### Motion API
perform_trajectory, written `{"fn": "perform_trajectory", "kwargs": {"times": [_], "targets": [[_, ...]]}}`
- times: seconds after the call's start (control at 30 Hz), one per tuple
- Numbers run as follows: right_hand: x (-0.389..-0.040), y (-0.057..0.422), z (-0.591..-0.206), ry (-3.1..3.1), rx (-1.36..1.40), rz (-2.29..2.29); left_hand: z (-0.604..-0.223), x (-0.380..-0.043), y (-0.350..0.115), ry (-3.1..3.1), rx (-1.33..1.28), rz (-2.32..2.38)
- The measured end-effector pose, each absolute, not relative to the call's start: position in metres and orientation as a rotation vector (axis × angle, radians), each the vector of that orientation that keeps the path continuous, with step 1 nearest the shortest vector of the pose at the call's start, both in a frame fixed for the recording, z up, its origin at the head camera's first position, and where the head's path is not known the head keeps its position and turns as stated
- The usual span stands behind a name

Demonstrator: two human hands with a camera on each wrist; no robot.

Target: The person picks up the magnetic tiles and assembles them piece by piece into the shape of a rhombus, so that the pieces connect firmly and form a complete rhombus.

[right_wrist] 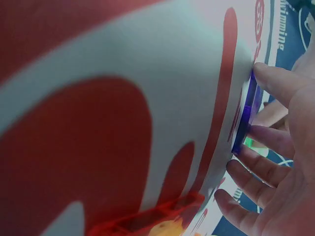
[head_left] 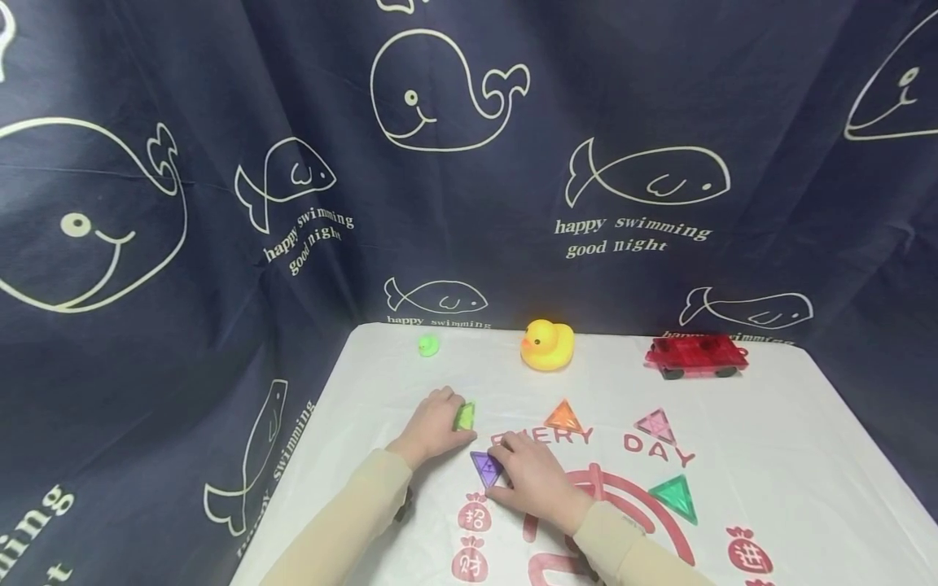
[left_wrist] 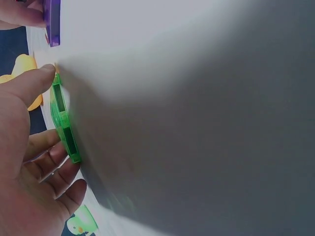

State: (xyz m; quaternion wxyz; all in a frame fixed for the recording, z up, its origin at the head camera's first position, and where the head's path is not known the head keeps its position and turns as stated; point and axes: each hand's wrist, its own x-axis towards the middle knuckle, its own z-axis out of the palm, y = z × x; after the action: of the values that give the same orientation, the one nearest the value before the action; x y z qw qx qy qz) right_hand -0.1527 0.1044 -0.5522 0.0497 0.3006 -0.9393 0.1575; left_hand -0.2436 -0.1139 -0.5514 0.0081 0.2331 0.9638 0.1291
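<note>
A translucent lime-green plastic tile (head_left: 466, 417) and, below it, a downward-pointing translucent purple plastic triangle (head_left: 484, 467) occupy the head view's lower centre.

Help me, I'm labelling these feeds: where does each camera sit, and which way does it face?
Head: on the person's head, facing forward and down at table and curtain; left hand, right hand and sleeves show.
Left wrist: on that wrist, facing the green tile; the left hand shows, plus part of the right.
Right wrist: on that wrist, facing the purple tile; the right hand shows, plus part of the left.
Shared: head and left wrist both show both tiles and the yellow duck.
</note>
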Motion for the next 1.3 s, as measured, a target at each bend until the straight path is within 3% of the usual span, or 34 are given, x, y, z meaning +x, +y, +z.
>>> {"fn": "perform_trajectory", "kwargs": {"times": [0.63,1.3], "targets": [[-0.181,0.103,-0.554,-2.944,0.736,0.508,-0.550,-0.229,-0.127,2.971,0.727,0.515],[-0.186,0.099,-0.556,-2.950,0.728,0.534,-0.546,-0.222,-0.132,2.902,0.659,0.613]]}}
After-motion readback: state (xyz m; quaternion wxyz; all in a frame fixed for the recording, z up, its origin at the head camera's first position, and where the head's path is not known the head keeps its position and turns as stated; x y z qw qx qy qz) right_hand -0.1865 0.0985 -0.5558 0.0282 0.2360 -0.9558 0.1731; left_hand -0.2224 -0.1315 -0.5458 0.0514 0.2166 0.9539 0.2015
